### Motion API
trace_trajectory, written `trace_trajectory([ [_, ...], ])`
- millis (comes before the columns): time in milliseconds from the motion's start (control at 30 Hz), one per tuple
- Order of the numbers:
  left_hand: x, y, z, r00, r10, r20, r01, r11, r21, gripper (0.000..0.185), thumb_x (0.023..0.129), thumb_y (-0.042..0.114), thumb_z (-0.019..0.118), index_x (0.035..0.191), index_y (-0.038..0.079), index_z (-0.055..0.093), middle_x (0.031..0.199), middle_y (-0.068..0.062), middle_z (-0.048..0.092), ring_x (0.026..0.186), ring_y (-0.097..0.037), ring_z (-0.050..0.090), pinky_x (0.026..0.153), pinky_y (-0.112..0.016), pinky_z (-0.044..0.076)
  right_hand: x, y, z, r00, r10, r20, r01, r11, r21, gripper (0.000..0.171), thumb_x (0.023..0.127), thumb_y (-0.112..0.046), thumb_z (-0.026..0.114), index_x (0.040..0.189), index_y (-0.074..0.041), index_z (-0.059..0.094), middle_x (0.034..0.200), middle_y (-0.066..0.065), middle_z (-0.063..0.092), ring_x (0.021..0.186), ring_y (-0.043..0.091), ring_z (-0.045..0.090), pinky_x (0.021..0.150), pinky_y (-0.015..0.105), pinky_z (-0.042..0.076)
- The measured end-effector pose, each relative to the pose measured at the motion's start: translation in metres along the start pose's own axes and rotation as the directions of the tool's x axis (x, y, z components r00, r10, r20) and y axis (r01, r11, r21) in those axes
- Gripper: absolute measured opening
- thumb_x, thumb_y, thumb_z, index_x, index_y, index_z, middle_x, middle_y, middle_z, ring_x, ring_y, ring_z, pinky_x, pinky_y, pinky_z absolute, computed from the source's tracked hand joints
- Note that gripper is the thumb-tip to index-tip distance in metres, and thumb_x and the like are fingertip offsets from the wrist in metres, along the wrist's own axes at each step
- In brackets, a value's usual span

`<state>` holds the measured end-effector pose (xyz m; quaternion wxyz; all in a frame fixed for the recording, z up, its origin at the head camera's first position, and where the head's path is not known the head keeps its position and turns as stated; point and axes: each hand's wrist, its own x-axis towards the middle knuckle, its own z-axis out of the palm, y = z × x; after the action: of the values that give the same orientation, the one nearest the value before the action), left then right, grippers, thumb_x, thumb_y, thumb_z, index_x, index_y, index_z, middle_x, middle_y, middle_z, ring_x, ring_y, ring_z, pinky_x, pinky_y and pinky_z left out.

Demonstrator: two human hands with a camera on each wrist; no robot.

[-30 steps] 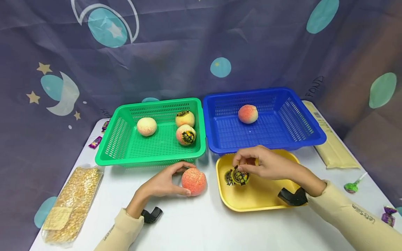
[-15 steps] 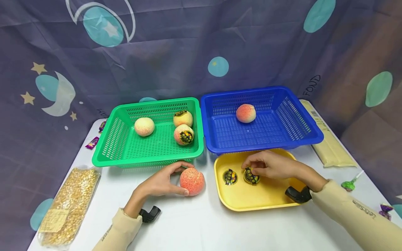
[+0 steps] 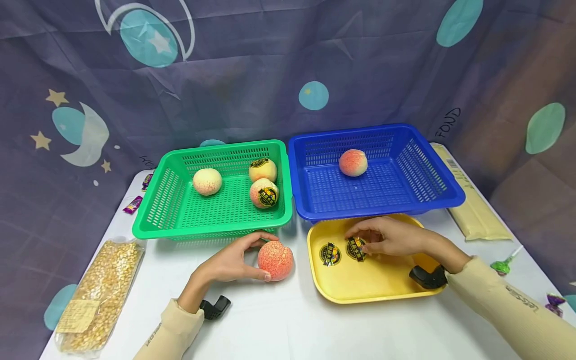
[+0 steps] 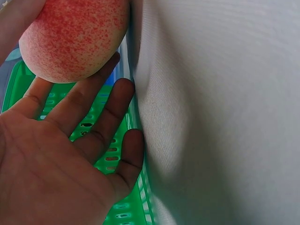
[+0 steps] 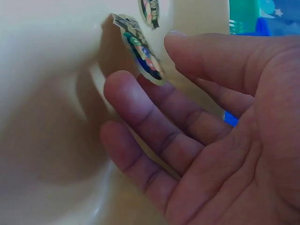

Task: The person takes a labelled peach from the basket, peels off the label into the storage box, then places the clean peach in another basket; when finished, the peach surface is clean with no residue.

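Observation:
On the white table, my left hand [image 3: 234,261] holds a reddish peach [image 3: 275,261] between thumb and fingers. The peach's pale, speckled side [image 4: 77,40] shows in the left wrist view, with the lower fingers spread beneath it. My right hand [image 3: 389,237] reaches into a shallow yellow tray [image 3: 378,294]. Its fingertips are right at a round black-and-gold sticker [image 3: 356,249]. In the right wrist view this sticker [image 5: 140,52] stands tilted beside the index fingertip, and the thumb is apart from it. A second, similar sticker [image 3: 330,255] lies to its left in the tray.
Behind, a green basket [image 3: 211,232] contains three pale peaches, two bearing stickers. A blue basket [image 3: 382,210] beside it has one peach [image 3: 353,163]. A bag of yellow kernels [image 3: 101,295] lies left; a beige packet [image 3: 481,215], lollipop [image 3: 501,266] and wrapped candy [image 3: 555,304] lie right.
My right hand has drawn one sticker rightward, off the other, so the two now lie apart; most recently that sticker shifted slightly left. My left hand and its peach stay in place.

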<state>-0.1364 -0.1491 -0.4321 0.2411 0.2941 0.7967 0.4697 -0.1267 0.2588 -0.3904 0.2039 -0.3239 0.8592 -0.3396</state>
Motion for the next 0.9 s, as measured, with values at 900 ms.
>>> trace_trajectory([
  [900,-0.006,0.003,0.007,0.998,-0.034,-0.05,0.038,0.995,0.093,0.076,0.078,0.029,0.09,0.143,0.031,0.052,0.139,0.01,0.06,0.133,-0.014,0.055,0.117,-0.05,0.037,-0.084,0.005,-0.077,0.815,0.134,-0.564,-0.285,0.94,-0.189,0.037,0.092,-0.012,0.076,0.127,-0.015,0.069,0.118,-0.002,0.07,0.102,0.008,0.059,0.088,0.013,0.046],
])
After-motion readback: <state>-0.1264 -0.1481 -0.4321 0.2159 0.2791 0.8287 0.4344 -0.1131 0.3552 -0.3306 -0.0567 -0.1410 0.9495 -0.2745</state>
